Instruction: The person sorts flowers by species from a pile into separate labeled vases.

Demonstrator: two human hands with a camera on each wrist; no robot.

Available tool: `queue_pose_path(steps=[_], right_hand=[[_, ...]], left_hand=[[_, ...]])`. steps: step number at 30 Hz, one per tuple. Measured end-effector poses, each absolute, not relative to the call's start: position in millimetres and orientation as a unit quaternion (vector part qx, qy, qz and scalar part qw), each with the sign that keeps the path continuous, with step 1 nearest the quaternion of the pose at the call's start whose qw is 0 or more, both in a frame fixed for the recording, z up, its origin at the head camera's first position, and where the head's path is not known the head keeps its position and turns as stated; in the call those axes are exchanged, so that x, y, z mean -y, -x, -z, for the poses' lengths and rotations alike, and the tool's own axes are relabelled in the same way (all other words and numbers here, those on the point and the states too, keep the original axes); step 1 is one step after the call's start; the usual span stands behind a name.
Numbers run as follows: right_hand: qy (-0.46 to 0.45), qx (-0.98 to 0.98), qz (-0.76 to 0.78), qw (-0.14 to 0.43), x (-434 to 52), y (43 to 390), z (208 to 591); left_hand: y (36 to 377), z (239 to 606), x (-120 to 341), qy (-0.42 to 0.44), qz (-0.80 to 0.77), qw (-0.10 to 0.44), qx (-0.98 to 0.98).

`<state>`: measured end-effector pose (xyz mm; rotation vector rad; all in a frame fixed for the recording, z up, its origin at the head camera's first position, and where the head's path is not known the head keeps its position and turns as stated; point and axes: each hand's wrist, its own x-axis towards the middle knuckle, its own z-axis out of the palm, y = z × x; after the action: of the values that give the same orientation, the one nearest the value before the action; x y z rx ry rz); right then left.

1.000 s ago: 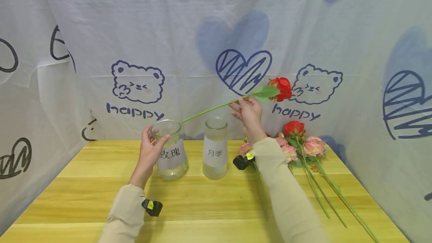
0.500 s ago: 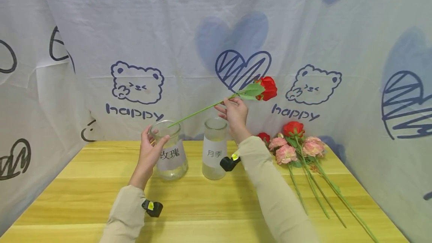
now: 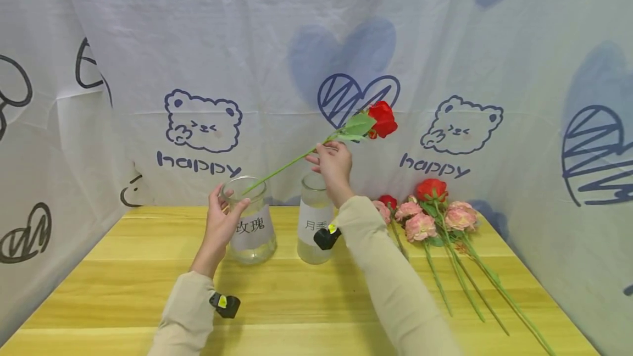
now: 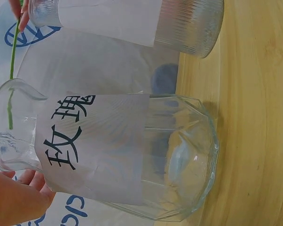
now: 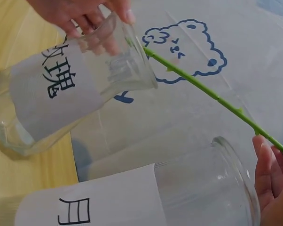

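My right hand pinches the green stem of a red artificial rose, just below its leaves. The stem slants down to the left, and its lower end is inside the mouth of the wider glass vase. Around that vase's neck, my left hand holds with thumb and fingers; a white paper label with dark characters covers the vase's front. In the left wrist view the stem end shows through the glass, within the neck. A narrower labelled glass vase stands to the right, partly behind my right wrist.
Pink flowers and another red rose lie at the right of the wooden table, long stems toward the front edge. A printed cloth hangs behind the table.
The right hand has moved left and slightly down with the rose, bringing the stem's end from behind the wider vase into its mouth. The left hand stays on the vase.
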<state>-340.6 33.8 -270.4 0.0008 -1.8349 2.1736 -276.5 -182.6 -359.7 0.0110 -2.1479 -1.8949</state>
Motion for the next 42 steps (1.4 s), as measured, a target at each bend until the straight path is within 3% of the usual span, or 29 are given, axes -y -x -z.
queue_pose_path(steps=[25, 42], right_hand=[[-0.139, 0.821, -0.51, 0.217, 38, 342, 256], [-0.152, 0.851, -0.465, 0.193, 70, 343, 272]], left_hand=[[277, 360, 183, -0.005, 0.657, 0.144, 0.74], [275, 358, 182, 0.005, 0.659, 0.145, 0.738]])
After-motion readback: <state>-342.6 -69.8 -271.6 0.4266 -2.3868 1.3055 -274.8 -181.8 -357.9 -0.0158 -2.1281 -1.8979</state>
